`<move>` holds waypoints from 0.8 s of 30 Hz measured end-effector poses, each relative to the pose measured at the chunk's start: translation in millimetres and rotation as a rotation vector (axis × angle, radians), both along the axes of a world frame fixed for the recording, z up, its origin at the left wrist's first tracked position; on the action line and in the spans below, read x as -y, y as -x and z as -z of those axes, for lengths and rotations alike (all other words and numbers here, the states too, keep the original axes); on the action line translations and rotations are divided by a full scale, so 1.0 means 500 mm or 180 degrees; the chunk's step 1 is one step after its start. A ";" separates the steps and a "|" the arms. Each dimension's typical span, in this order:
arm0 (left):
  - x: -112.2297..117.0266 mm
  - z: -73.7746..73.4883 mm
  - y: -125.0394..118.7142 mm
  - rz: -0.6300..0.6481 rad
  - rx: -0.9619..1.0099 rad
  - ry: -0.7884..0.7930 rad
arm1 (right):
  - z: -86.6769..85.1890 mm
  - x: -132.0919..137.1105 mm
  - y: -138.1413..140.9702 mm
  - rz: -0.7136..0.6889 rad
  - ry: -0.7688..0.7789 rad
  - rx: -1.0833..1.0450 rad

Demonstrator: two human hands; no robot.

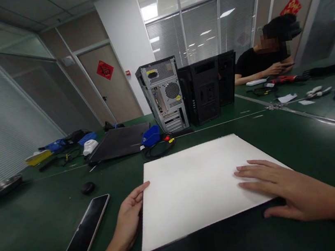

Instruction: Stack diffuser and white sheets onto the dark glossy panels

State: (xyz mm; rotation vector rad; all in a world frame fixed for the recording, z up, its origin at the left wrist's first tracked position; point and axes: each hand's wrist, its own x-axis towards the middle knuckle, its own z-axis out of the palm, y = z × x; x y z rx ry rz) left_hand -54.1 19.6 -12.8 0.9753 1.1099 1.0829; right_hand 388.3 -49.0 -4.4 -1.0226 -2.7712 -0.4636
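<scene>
A flat white rectangular panel (195,192) with a thin dark edge lies in front of me, slightly tilted in view. Its left edge is gripped by my left hand (131,213), with a fingertip on the white face and the other fingers partly hidden at the side. My right hand (279,188) rests on the panel's right part, fingers spread and flat, the thumb just off the near edge. What lies under the panel is hidden. Left of my left hand is a smartphone (85,232) with a dark screen, and beyond it a small round black object (88,188).
Behind the panel stand an open-backed computer tower (166,96) and a black case (205,95). A dark flat panel (120,141), a blue bin (150,136) and cables (158,149) lie to their left. Across the green table (315,154), a person (258,60) sits near a red tool (285,79).
</scene>
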 end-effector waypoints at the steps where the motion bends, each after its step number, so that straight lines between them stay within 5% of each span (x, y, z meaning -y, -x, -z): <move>1: 0.001 0.002 -0.002 0.0079 -0.0074 -0.0084 | -0.001 0.001 0.003 -0.0081 -0.0190 0.0023; 9: 0.013 -0.008 -0.007 0.0263 -0.1147 -0.0692 | -0.019 0.019 0.001 -0.0865 -0.1078 -0.0088; 14: 0.025 -0.007 -0.004 0.0106 -0.1833 -0.1011 | -0.020 0.022 0.010 -0.0839 -0.1113 -0.0535; 20: 0.028 0.000 -0.012 -0.0055 -0.1821 -0.1143 | -0.010 0.032 0.023 -0.0854 -0.0791 -0.0708; 24: 0.027 -0.009 -0.017 -0.0018 -0.1755 -0.1032 | -0.009 0.043 0.012 -0.0490 -0.1040 -0.1062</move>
